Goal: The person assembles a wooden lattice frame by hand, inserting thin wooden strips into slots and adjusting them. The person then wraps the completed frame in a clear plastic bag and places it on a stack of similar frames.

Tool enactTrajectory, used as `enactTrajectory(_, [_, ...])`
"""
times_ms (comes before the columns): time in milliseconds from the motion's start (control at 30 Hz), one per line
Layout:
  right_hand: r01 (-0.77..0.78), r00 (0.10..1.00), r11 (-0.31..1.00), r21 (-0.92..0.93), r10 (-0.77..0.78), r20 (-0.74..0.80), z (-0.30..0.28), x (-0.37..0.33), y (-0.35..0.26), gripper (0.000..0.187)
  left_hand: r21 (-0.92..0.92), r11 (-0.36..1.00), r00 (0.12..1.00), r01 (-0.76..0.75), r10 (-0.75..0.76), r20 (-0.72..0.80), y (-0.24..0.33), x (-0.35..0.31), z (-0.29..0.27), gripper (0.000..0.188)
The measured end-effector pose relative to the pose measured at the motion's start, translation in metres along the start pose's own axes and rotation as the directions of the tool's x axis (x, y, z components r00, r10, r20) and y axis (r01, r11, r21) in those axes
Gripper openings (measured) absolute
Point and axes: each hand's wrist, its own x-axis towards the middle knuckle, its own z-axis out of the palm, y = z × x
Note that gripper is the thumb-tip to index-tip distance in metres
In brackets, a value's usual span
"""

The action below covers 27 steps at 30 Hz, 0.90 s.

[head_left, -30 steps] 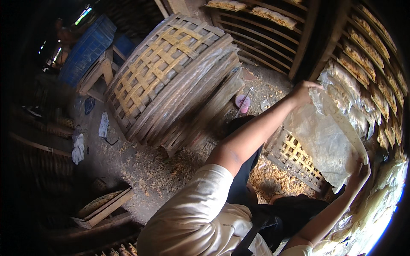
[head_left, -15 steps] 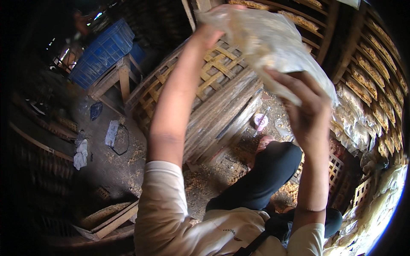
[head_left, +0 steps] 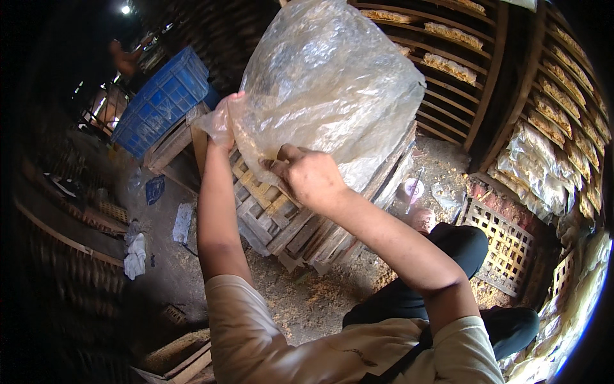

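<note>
A large, cloudy, clear plastic sheet [head_left: 336, 80] is spread above a stack of wooden-framed woven bamboo trays [head_left: 265, 197]. My left hand [head_left: 224, 123] is closed on its left edge, with film partly covering the fingers. Closer to me, my right hand [head_left: 312, 176] is closed, thumb and fingers pinching the sheet's near edge. Most of the top tray's weave is hidden under the plastic; only its near left corner shows.
A blue plastic crate [head_left: 163, 102] rests on a wooden stand at the left. Slatted racks [head_left: 460, 77] hold pale yellowish slabs. On the floor are a lidded cup [head_left: 411, 189] and a lattice panel [head_left: 502, 246]. A wooden box [head_left: 173, 355] stands at lower left.
The sheet has swung left and opened out over the trays. My left hand moved left and lower; my right hand came across leftward and down to the near edge.
</note>
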Motion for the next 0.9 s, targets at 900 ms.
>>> enactTrajectory(900, [-0.126,0.751,0.788,0.603,-0.321,0.576,-0.033,-0.142,0.019,0.037,0.335,0.891,0.932,0.308,-0.211,-0.295,0.016,-0.070,-0.111,0.038])
